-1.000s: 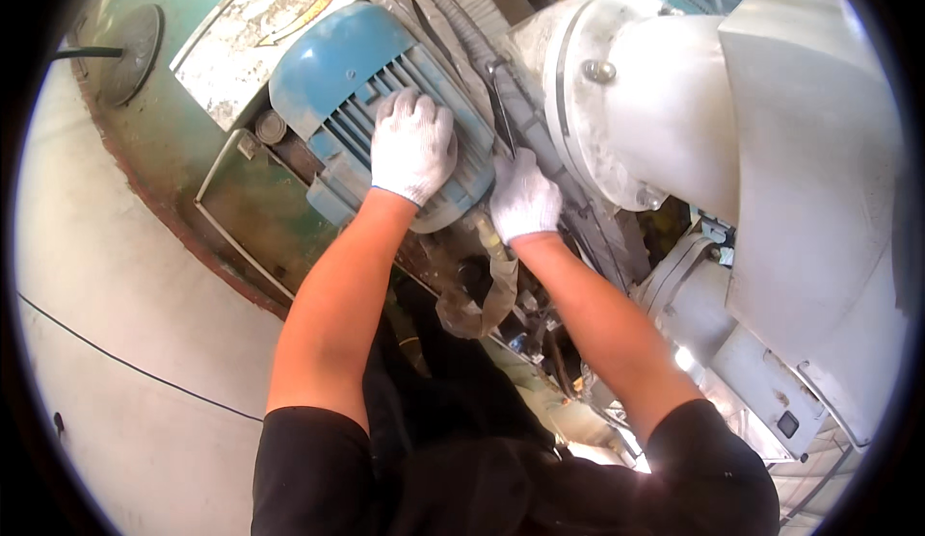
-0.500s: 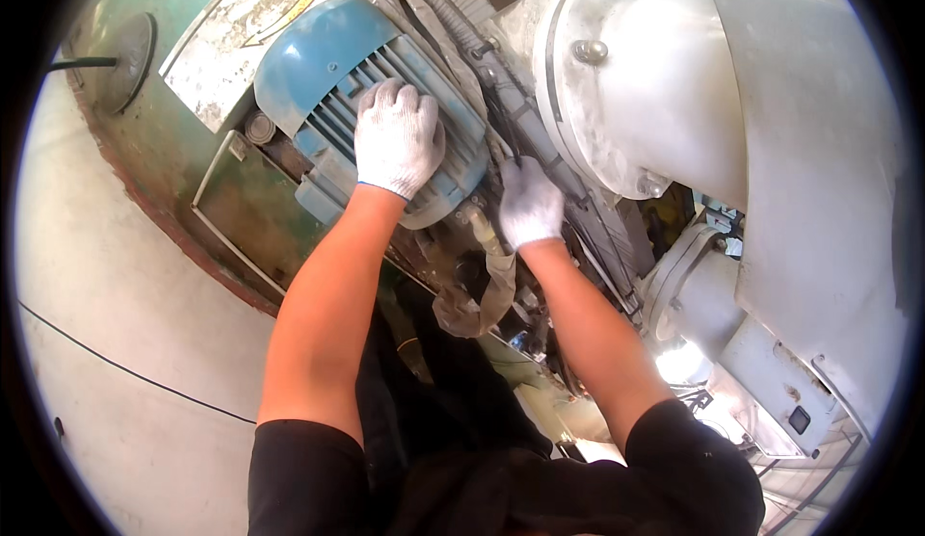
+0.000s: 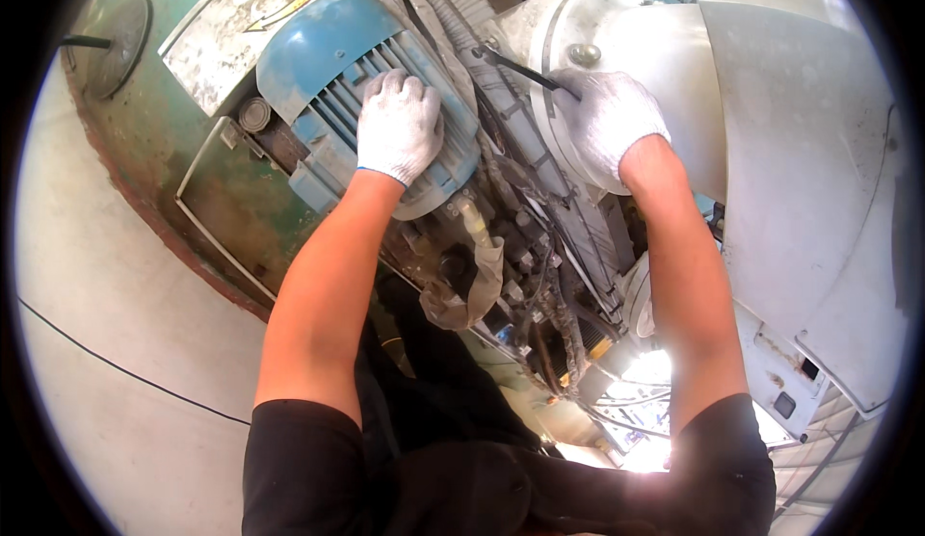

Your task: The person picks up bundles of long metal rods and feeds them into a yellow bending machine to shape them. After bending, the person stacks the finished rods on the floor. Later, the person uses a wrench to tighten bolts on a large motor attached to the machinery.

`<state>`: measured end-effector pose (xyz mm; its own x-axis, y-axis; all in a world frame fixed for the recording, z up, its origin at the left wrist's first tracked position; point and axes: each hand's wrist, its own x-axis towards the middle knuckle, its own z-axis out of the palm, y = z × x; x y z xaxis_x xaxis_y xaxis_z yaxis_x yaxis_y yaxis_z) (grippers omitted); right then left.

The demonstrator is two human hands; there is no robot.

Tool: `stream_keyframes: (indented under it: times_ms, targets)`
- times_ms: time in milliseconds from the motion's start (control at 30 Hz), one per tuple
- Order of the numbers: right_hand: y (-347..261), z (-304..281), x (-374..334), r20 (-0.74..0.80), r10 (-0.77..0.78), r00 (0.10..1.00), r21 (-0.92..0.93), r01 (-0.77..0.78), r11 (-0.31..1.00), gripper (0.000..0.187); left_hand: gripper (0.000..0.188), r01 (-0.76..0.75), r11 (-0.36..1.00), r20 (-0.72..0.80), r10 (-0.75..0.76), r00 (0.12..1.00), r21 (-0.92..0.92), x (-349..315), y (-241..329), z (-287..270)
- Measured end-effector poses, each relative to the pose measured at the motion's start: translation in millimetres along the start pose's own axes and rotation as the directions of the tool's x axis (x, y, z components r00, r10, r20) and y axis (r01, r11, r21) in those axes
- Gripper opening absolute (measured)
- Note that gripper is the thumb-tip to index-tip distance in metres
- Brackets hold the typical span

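My left hand (image 3: 397,130), in a white knit glove, rests on the ribbed side of a blue electric motor (image 3: 328,45), its fingers curled against the cooling fins. To the right of it, my gloved right hand (image 3: 612,122) is closed round the handle of a dark wrench (image 3: 525,71). The wrench's head points up and left, over the grey wrapped hoses beside the motor. I cannot make out whether that head touches anything. Behind my right hand is a thick white cylindrical arm joint (image 3: 665,64) with bolts on it.
A sleeved cable (image 3: 479,266) loops below the motor. Tangled hoses and fittings (image 3: 549,295) lie between my forearms. A broad white panel (image 3: 809,151) stands at the right. On the left are a green, worn surface (image 3: 173,141) and a round disc (image 3: 120,47).
My right hand has moved up and right from the gap beside the motor, bringing the wrench into plain view. My left hand stays on the motor. The view has shifted slightly.
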<state>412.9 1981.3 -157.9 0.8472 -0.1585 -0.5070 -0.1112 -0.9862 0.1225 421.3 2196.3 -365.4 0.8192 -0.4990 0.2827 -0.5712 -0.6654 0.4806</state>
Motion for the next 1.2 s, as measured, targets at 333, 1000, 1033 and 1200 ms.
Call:
stream_keyframes:
  times_ms: [333,1000,1033,1200]
  targets:
    - [-21.5,-1.8,13.3,0.069,0.029,0.997,-0.105,-0.022,0.994,0.035,0.018,0.003,1.0,0.008,-0.003,1.0,-0.025,0.2,-1.7,-0.1]
    - [-17.7,62.3,-8.0,-0.007,0.193,0.981,0.042,-0.192,0.98,0.028,0.018,-0.013,0.999,-0.019,0.012,1.0,-0.038,2.3,0.3,0.1]
    - [-20.3,62.6,-8.7,-0.025,0.206,0.978,0.075,-0.204,0.976,0.029,0.018,-0.022,0.999,-0.034,0.02,0.999,-0.039,1.0,1.2,0.6]
    - [-21.2,82.2,-9.4,-0.111,0.214,0.971,0.088,-0.204,0.975,0.033,0.02,-0.009,1.0,-0.021,0.009,1.0,-0.011,0.2,1.0,-0.7]
